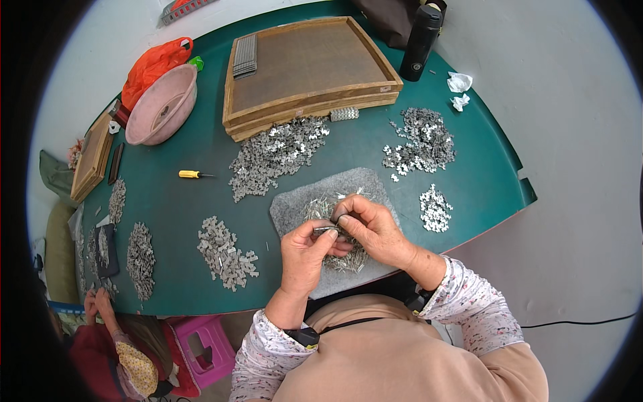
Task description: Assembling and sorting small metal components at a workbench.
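Observation:
My left hand (309, 253) and my right hand (376, 231) meet over a grey felt mat (291, 204). The left thumb and fingers pinch a small dark metal piece (325, 230), its exact kind too small to make out. Closed at its tip, the right hand's thumb and forefinger press together beside that piece; what they grip is hidden. Beneath both hands lies a loose heap of thin, shiny metal pins (348, 262), partly covered by the fingers.
Piles of small metal plates (278, 157) surround the mat, including one pile (425, 141) at right and another (226, 254) at left. Stacked wooden trays (308, 63), a pink basin (163, 107), a yellow screwdriver (191, 174) and a black bottle (422, 41) share the green table. Another person's hands (99, 305) work at far left.

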A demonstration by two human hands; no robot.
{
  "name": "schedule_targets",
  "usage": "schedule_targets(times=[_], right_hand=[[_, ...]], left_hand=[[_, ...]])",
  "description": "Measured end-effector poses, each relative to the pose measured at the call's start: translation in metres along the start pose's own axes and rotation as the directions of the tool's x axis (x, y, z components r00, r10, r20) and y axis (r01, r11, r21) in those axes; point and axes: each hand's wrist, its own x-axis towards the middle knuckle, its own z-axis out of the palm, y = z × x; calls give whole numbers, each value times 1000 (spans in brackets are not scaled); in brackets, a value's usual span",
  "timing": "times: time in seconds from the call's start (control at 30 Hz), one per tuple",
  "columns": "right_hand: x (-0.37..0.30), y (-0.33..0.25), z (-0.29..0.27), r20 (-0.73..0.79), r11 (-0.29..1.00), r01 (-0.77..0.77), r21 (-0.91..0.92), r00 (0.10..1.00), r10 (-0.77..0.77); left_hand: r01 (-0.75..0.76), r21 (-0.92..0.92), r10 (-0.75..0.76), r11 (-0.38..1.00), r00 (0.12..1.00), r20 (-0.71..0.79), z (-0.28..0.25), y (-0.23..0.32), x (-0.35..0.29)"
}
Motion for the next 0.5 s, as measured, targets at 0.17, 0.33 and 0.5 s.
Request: schedule_targets(times=[0.17, 0.33, 0.5], right_hand=[[-2, 1, -3, -15, 979, 70, -193, 997, -74], [-2, 2, -1, -31, 984, 80, -162, 996, -86], [-1, 0, 0, -32, 969, 127, -212, 990, -137]], left_hand=[[-30, 58, 31, 998, 999, -22, 3, -2, 1], [-34, 54, 35, 998, 999, -19, 2, -1, 1], [-39, 36, 39, 999, 999, -16, 2, -1, 1]])
